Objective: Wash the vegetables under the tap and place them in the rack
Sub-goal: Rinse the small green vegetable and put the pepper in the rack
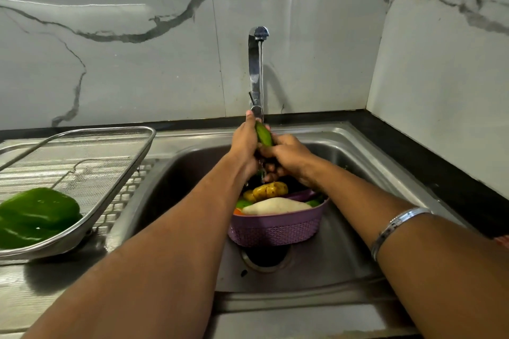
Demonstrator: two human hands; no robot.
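Both my hands hold a long green vegetable under the running water of the chrome tap. My left hand grips its upper part, and my right hand curls round its lower part. Below them a purple basket stands in the sink, holding a potato, a white vegetable and other green and orange pieces. A green bell pepper lies in the metal mesh rack on the draining board at the left.
The sink drain lies just in front of the basket. A marble wall runs behind the tap and along the right side. A black counter strip borders the sink on the right.
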